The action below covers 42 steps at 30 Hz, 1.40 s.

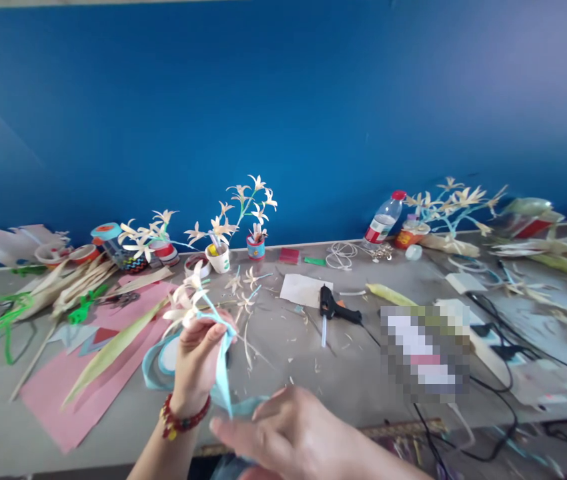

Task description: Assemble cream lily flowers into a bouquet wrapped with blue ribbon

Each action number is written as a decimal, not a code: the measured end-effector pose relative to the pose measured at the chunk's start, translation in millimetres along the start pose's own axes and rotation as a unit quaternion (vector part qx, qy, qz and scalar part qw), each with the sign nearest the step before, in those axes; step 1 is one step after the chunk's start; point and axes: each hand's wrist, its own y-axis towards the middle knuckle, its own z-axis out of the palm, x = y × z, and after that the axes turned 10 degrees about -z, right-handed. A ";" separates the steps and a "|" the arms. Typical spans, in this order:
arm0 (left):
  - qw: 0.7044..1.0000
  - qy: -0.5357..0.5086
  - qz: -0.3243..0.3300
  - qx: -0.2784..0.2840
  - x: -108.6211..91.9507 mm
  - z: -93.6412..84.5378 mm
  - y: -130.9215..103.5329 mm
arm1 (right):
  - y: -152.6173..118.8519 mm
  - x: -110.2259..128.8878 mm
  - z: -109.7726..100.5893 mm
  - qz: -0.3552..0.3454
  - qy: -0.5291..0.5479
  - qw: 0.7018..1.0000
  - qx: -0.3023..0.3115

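My left hand (201, 357), with a red bead bracelet on its wrist, pinches the light blue stem of a spray of cream artificial flowers (186, 300). From its fingers a light blue tape (222, 377) runs down to my right hand (288, 430). The right hand is smeared by motion, its fingers closing on the tape's lower part. A roll of similar tape (151, 370) lies on the table behind my left hand, partly hidden. Just beyond, small loose flowers (247, 303) with blue stems lie on the tabletop.
A black glue gun (338, 308) lies by white paper (296, 290). Pink sheets (58, 400) and dry husks (86, 280) spread left. Cups with flowers (219, 259) and a plastic bottle (384, 223) stand along the blue wall. Cables (511, 373) tangle at right.
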 end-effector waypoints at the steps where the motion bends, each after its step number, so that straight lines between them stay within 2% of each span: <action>1: 1.000 -0.001 -0.001 -0.007 -1.4 -5.5 -2.5 | -3.8 -4.6 -2.3 -0.005 0.016 1.000 -0.005; 2: 1.000 -0.003 -0.002 -0.014 -2.9 -10.7 -5.1 | -7.8 -12.1 -5.7 0.008 0.031 0.999 -0.021; 4: 1.000 -0.002 -0.003 -0.016 -5.5 -18.5 -10.2 | -14.9 -37.9 -14.3 0.095 0.011 0.992 -0.083; 6: 1.000 -0.002 -0.004 -0.002 -6.8 -21.5 -14.5 | -17.9 -76.0 -21.4 0.233 -0.125 0.961 -0.084; 7: 1.000 -0.002 -0.005 0.008 -6.8 -21.2 -16.2 | -17.3 -97.0 -23.1 0.255 -0.150 0.952 -0.077; 10: 0.999 -0.002 -0.019 0.027 -4.8 -15.6 -19.1 | -7.6 -151.6 -18.5 0.256 -0.171 0.951 -0.041; 12: 0.999 -0.004 -0.038 0.023 -2.7 -10.6 -19.4 | 2.7 -172.4 -8.6 0.243 -0.178 0.953 -0.020; 17: 0.997 -0.026 -0.068 -0.005 2.2 -1.6 -15.7 | 22.5 -185.6 17.8 0.223 -0.181 0.958 -0.004; 21: 0.996 -0.028 -0.078 -0.023 4.6 0.4 -11.7 | 25.7 -193.1 15.7 0.217 -0.143 0.966 -0.014; 24: 0.996 -0.024 -0.083 -0.037 5.1 -0.4 -9.2 | 22.2 -193.1 -2.1 0.225 -0.095 0.969 -0.044; 26: 0.995 -0.026 -0.085 -0.035 5.3 0.0 -7.7 | 18.0 -182.7 -16.8 0.243 -0.056 0.965 -0.078; 31: 0.994 -0.017 -0.112 0.006 9.2 10.3 -4.7 | 14.0 -119.1 -43.0 0.279 0.101 0.945 -0.138; 33: 0.992 -0.002 -0.121 0.023 11.6 17.1 -4.4 | 18.1 -92.5 -47.0 0.305 0.293 0.884 -0.200; 35: 0.992 0.007 -0.122 0.040 13.2 23.5 -4.9 | 23.3 -74.0 -48.8 0.319 0.391 0.830 -0.238; 36: 0.991 0.007 -0.121 0.049 13.6 26.2 -5.5 | 25.4 -68.4 -49.3 0.323 0.409 0.816 -0.250; 38: 0.991 0.004 -0.116 0.061 13.5 30.3 -7.1 | 27.9 -63.6 -49.5 0.328 0.417 0.806 -0.262; 42: 0.991 0.002 -0.113 0.070 10.9 34.0 -10.6 | 27.5 -65.5 -47.8 0.329 0.407 0.809 -0.268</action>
